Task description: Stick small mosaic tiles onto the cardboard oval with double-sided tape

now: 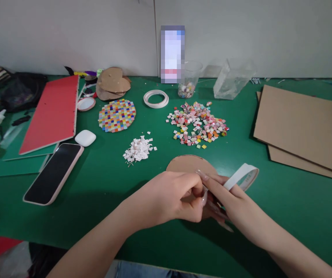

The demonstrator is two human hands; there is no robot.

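Cardboard disc (191,164) beneath both our hands, far rim showing beyond; right hand (234,200) holds white tape roll (237,176); left hand (166,195) pinched, on what we cannot tell.

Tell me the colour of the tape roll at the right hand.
The tape roll is white outside; head view shows it.

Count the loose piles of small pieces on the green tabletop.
2: a pile of flat white pieces left of centre, and a larger pile of square multicoloured tiles farther back to its right.
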